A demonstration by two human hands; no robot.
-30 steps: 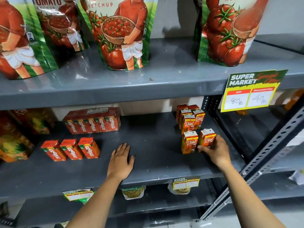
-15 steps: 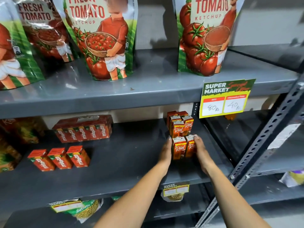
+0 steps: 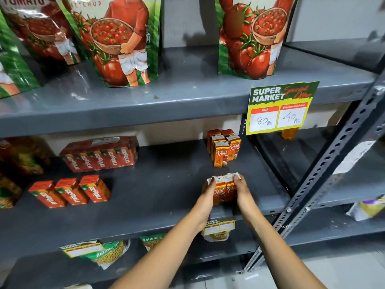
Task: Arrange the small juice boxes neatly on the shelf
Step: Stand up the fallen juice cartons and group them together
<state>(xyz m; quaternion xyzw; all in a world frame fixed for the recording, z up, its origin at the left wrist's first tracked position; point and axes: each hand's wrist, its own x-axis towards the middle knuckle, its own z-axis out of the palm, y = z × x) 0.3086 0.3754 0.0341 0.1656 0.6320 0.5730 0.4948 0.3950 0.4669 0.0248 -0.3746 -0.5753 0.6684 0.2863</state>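
Grey middle shelf (image 3: 145, 205), near edge: left hand (image 3: 208, 192), flat on bare shelf a second ago, now clamps pair of juice boxes (image 3: 223, 188) against right hand (image 3: 241, 190). Pair squared; stack (image 3: 224, 149) waits behind.

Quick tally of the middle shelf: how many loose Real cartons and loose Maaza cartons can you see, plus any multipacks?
Real cartons held between the left hand and right hand: 2
Real cartons in the back cluster: 5 visible, more may be hidden
Loose Maaza cartons: 3
Wrapped Maaza multipack: 1
Total: 11
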